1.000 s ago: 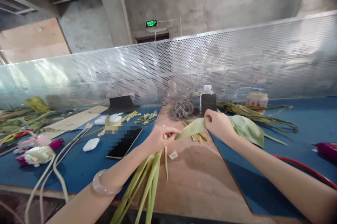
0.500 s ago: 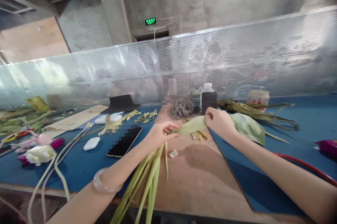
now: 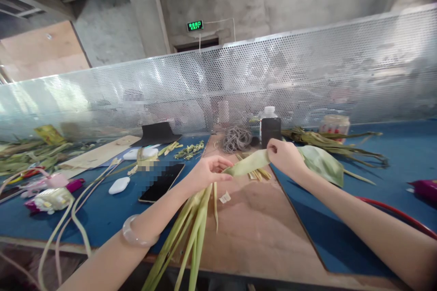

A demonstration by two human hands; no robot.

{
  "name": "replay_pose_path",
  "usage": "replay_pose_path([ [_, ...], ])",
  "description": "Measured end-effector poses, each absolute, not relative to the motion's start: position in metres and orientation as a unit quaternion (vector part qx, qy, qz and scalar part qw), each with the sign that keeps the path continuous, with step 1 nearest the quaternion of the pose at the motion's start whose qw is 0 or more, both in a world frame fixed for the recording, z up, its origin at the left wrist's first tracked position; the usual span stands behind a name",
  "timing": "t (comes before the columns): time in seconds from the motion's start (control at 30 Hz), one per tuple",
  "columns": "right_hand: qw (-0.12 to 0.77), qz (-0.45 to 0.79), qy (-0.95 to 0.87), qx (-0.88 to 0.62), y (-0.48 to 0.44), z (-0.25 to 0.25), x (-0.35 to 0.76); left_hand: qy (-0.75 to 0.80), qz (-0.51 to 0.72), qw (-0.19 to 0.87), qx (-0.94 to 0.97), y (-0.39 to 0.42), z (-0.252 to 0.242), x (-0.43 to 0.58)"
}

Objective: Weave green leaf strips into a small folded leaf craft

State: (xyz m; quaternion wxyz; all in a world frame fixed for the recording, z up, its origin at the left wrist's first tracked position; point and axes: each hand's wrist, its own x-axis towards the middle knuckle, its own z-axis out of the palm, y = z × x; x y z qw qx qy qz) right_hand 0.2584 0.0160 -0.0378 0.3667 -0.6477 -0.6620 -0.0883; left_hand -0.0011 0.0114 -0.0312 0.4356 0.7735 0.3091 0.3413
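Observation:
A broad pale-green leaf [image 3: 251, 163] is stretched between my two hands above the board. Its near end lies at the thumb and fingers of my left hand [image 3: 210, 172], which are curled around it with a small gap showing at the tips. Long green leaf strips [image 3: 196, 241] hang from beneath that hand over the table's front edge. My right hand [image 3: 287, 160] is closed in a pinch on the leaf's other part. Behind the right wrist, a wider piece of green leaf [image 3: 322, 165] sticks out; whether it joins the pinched part is hidden.
Below lies a brown board [image 3: 259, 232] on the blue table. Grey cord [image 3: 237, 139], a bottle [image 3: 269, 112] and a dark phone-like slab [image 3: 271, 130] stand behind. A black phone [image 3: 164, 184] and white case [image 3: 119, 185] lie left, dried leaves [image 3: 327, 145] right. Perforated metal screen [image 3: 290, 72] closes the back.
The fingers of my left hand have loosened and spread slightly at the leaf's end. My right hand keeps its pinch in nearly the same place.

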Motion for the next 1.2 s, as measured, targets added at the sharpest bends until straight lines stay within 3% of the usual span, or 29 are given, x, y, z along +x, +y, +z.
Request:
replay_pose_path([
  [0.23,0.345,-0.069,-0.701,-0.62,0.025,-0.048,0.262,0.25,0.331,0.525,0.743,0.011,-0.03,-0.002],
  [0.4,0.332,-0.066,-0.724,-0.6,0.028,-0.057,0.259,0.241,0.312,0.521,0.757,0.006,-0.028,-0.003],
  [0.6,0.385,-0.195,-0.803,-0.41,0.021,-0.056,0.247,0.247,0.326,0.492,0.769,0.011,-0.032,-0.003],
  [0.87,0.409,-0.049,-0.853,-0.319,-0.004,-0.053,0.221,0.226,0.337,0.493,0.77,0.012,-0.034,-0.001],
  [1.2,0.426,-0.069,-0.856,-0.284,-0.012,-0.05,0.218,0.204,0.334,0.542,0.744,0.007,-0.031,0.0],
])
